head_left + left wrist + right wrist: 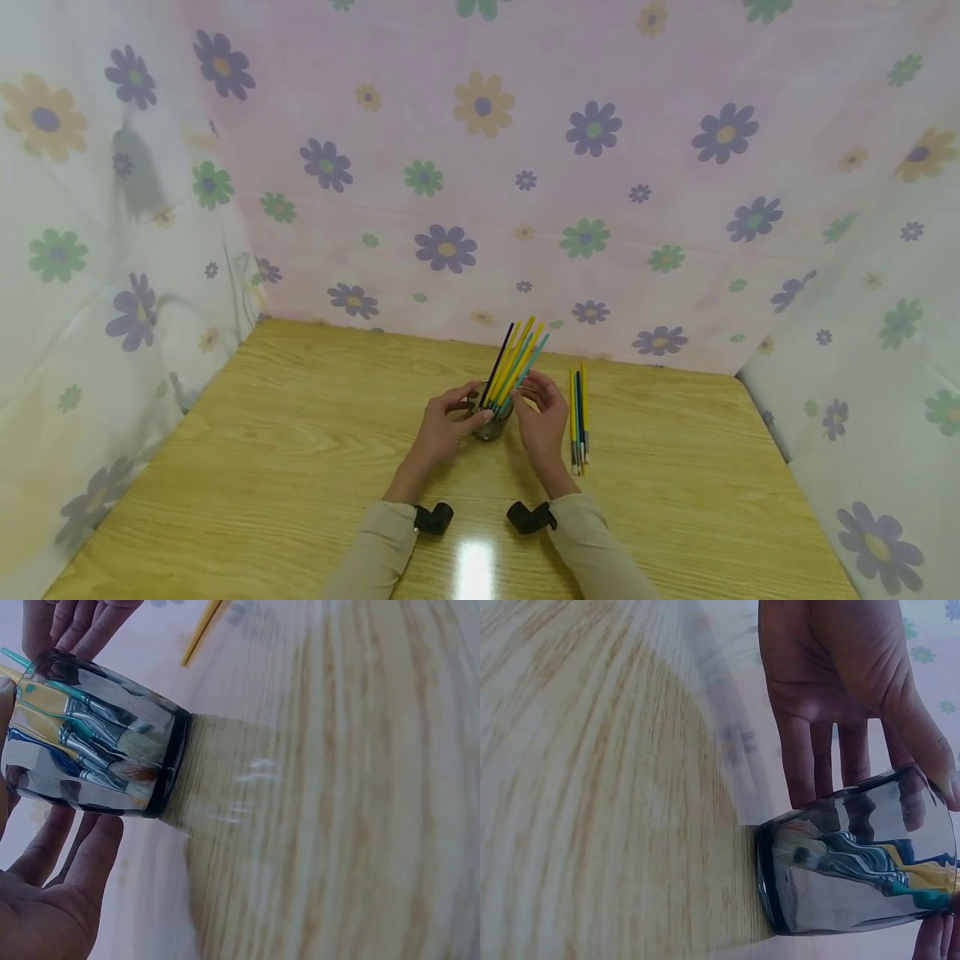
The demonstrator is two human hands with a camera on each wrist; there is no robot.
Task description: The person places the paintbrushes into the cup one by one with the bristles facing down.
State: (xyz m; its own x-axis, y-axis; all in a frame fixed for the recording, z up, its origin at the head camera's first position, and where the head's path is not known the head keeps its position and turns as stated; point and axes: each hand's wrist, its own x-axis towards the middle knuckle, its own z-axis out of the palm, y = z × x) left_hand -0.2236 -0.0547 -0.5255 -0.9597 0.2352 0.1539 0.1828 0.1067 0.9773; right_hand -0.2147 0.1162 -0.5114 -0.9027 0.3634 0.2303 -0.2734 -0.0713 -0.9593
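No legible text, labels, brands, numbers or signs in any view.

Left grip (442,425) and right grip (544,419) hold a glass (489,432) of tilted brushes (519,367); loose brushes (581,412) lie on the counter (285,467).
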